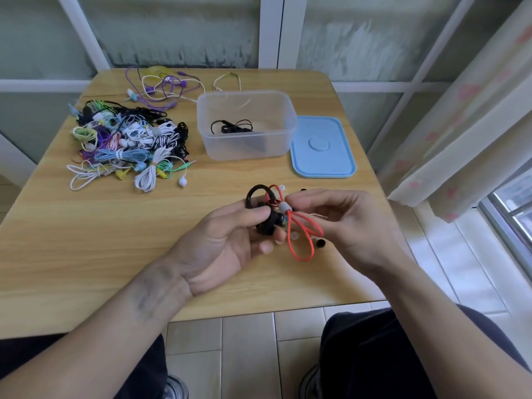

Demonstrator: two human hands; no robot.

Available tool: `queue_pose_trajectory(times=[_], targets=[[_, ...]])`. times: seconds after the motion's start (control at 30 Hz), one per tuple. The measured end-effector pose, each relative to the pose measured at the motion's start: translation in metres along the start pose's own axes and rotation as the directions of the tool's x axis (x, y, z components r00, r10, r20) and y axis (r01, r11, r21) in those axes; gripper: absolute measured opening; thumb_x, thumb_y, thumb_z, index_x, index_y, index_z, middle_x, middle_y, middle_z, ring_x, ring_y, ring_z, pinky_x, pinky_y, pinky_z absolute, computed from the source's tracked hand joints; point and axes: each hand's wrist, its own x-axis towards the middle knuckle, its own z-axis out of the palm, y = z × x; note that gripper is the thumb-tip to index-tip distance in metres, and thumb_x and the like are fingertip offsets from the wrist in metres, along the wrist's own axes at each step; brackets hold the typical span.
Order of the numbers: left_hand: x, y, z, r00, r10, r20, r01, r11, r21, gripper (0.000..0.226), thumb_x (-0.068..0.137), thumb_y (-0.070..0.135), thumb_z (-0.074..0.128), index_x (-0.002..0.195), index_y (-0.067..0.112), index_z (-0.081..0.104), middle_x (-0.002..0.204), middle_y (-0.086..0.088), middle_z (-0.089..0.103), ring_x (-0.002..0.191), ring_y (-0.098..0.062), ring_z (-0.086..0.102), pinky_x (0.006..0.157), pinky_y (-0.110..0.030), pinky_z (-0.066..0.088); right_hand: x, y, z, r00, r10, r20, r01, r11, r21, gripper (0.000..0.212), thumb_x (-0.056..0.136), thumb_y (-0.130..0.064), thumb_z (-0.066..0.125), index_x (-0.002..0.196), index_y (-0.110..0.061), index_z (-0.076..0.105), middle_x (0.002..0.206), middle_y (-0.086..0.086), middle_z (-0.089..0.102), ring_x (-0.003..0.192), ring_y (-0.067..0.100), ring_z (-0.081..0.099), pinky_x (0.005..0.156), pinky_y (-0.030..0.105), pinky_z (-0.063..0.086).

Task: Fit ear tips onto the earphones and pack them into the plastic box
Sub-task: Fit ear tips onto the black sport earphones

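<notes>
My left hand [230,243] grips a black ear-hook earphone [266,221] above the near middle of the wooden table [86,254]. Its red cable [302,237] hangs in loops bound by a grey sleeve [283,207]. My right hand [345,223] pinches the cable beside that sleeve. A small white ear tip [281,187] and black ear tips [321,243] lie on the table around the hands. The clear plastic box [247,145] stands open behind, with one black earphone set [233,126] inside.
The blue lid [322,148] lies flat to the right of the box. A big heap of coiled earphones in many colours [126,142] fills the left of the table, with purple and white ones [161,84] at the back edge. A curtain [460,125] hangs right.
</notes>
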Motion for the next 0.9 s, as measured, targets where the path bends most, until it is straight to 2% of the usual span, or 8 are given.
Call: queue_pose_trajectory(times=[0.07, 0.2, 0.33, 0.43, 0.5, 0.6, 0.73, 0.9], targets=[[0.0, -0.002, 0.001, 1.0, 0.019, -0.001, -0.019, 1.0, -0.002, 0.014, 0.081, 0.002, 0.065, 0.091, 0.006, 0.073, 0.082, -0.007, 0.064, 0.069, -0.017, 0.06, 0.052, -0.021, 0.044, -0.001, -0.001, 0.005, 1.0, -0.01, 0.019, 0.01, 1.0, -0.009, 0.028, 0.074, -0.011, 0.077, 0.098, 0.001, 0.074, 0.096, 0.013, 0.076, 0.092, 0.029, 0.073, 0.078, 0.033, 0.061], [0.0, -0.004, -0.004, 0.999, 0.04, -0.002, -0.04, 0.999, -0.037, 0.017, 0.08, 0.001, 0.064, 0.096, 0.006, 0.065, 0.084, -0.009, 0.064, 0.07, -0.019, 0.061, 0.057, -0.025, 0.047, -0.002, 0.0, 0.01, 0.998, -0.024, 0.055, 0.024, 1.0, 0.003, 0.025, 0.074, -0.014, 0.075, 0.097, -0.006, 0.074, 0.093, 0.011, 0.077, 0.086, 0.023, 0.075, 0.073, 0.026, 0.057], [0.001, -0.001, -0.014, 0.99, 0.135, 0.051, -0.134, 0.991, -0.017, 0.043, 0.064, 0.009, 0.086, 0.1, 0.013, 0.062, 0.093, -0.008, 0.065, 0.085, -0.023, 0.062, 0.072, -0.034, 0.049, -0.001, -0.003, 0.006, 0.999, 0.032, -0.004, -0.032, 0.999, 0.028, 0.028, 0.069, -0.017, 0.077, 0.095, -0.009, 0.074, 0.087, 0.011, 0.077, 0.079, 0.02, 0.075, 0.071, 0.025, 0.057], [0.002, -0.001, -0.016, 0.959, 0.282, 0.032, -0.284, 0.951, 0.118, 0.051, 0.062, 0.015, 0.089, 0.106, 0.014, 0.063, 0.096, -0.01, 0.062, 0.092, -0.024, 0.056, 0.08, -0.033, 0.047, -0.004, -0.006, 0.004, 0.998, 0.063, 0.001, -0.063, 0.995, 0.081, 0.023, 0.074, -0.016, 0.073, 0.095, -0.009, 0.074, 0.086, 0.011, 0.077, 0.073, 0.018, 0.073, 0.068, 0.025, 0.058], [0.0, 0.002, -0.013, 0.916, 0.399, 0.03, -0.389, 0.869, 0.305, 0.047, 0.063, 0.017, 0.089, 0.104, 0.013, 0.066, 0.095, -0.008, 0.065, 0.092, -0.025, 0.059, 0.082, -0.03, 0.051, -0.005, -0.008, 0.005, 0.996, 0.087, 0.024, -0.089, 0.988, 0.13, 0.02, 0.079, -0.019, 0.069, 0.096, -0.012, 0.076, 0.083, 0.011, 0.076, 0.069, 0.019, 0.071, 0.066, 0.027, 0.057], [-0.005, 0.006, -0.006, 0.82, 0.555, 0.14, -0.526, 0.634, 0.567, 0.032, 0.066, 0.004, 0.081, 0.094, 0.002, 0.065, 0.092, -0.009, 0.067, 0.087, -0.027, 0.064, 0.081, -0.027, 0.053, -0.006, -0.007, 0.006, 0.99, 0.127, 0.063, -0.135, 0.982, 0.135, 0.023, 0.079, -0.03, 0.069, 0.095, -0.018, 0.08, 0.076, 0.011, 0.072, 0.068, 0.019, 0.067, 0.068, 0.032, 0.052], [-0.007, 0.005, -0.003, 0.746, 0.616, 0.254, -0.587, 0.427, 0.688, 0.023, 0.071, -0.002, 0.078, 0.09, -0.001, 0.065, 0.092, -0.019, 0.065, 0.087, -0.033, 0.065, 0.079, -0.029, 0.052, -0.006, -0.009, 0.008, 0.987, 0.11, 0.116, -0.131, 0.972, 0.197, 0.025, 0.075, -0.017, 0.07, 0.098, -0.009, 0.074, 0.071, 0.006, 0.071, 0.065, 0.015, 0.067, 0.064, 0.023, 0.053], [-0.007, 0.002, -0.007, 0.699, 0.626, 0.348, -0.585, 0.219, 0.781, 0.015, 0.076, -0.001, 0.077, 0.087, -0.001, 0.067, 0.092, -0.012, 0.068, 0.09, -0.025, 0.066, 0.08, -0.033, 0.05, -0.007, -0.01, 0.013, 0.992, 0.074, 0.105, -0.1, 0.955, 0.278, 0.014, 0.065, -0.017, 0.076, 0.078, -0.015, 0.078, 0.071, 0.013, 0.073, 0.062, 0.02, 0.07, 0.062, 0.026, 0.056]])
